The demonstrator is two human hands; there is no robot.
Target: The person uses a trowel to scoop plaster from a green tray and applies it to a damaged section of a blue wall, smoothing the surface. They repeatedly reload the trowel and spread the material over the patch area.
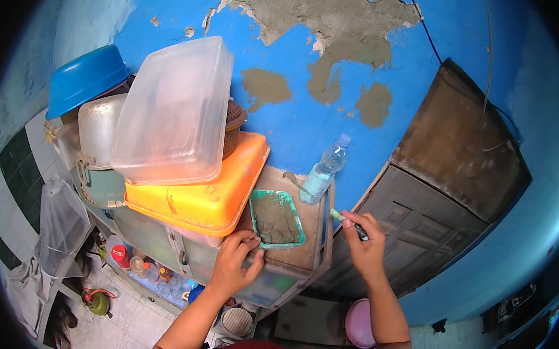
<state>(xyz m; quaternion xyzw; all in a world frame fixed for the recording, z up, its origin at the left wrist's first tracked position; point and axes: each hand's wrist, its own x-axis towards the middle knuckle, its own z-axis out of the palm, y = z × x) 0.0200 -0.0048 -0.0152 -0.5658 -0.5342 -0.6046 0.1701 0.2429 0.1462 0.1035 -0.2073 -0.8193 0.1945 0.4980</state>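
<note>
A green plastic tub of wet grey mortar sits on the cabinet top. My left hand is at its near left corner, fingers curled and thumb below, seemingly gripping the rim. Right of the tub, my right hand is closed around a small tool with a dark handle and a pale green tip, raised off the cabinet. Its exact kind is not clear. Between tub and wall stands a clear plastic bottle with a blue cap, close to the cabinet's right edge.
An orange lidded container and a translucent plastic box are stacked left of the tub. The blue wall bears grey mortar patches. A dark wooden cabinet stands at right. Below is a pink basin.
</note>
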